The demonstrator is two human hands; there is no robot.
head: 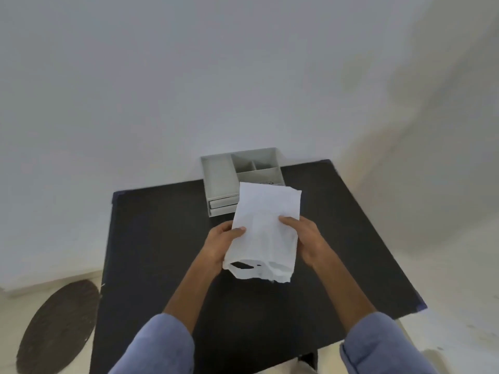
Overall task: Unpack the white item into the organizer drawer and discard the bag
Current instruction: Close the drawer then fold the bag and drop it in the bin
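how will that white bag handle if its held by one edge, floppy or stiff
Probably floppy: the bag is creased and its lower end crumples between the left hand and right hand. Likely light, since thumbs and fingertips alone hold it up. Contents unseen, so it may sag.

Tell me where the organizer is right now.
In the head view, the grey organizer sits at the table's far edge against the wall, just beyond the white bag held in both hands.

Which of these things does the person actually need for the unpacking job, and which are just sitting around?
Part of the job:
- white bag, held above the table by the left hand and right hand
- grey organizer with drawers at its front, at the table's far edge

Just around:
- black table
- dark round mat on the floor, left of the table
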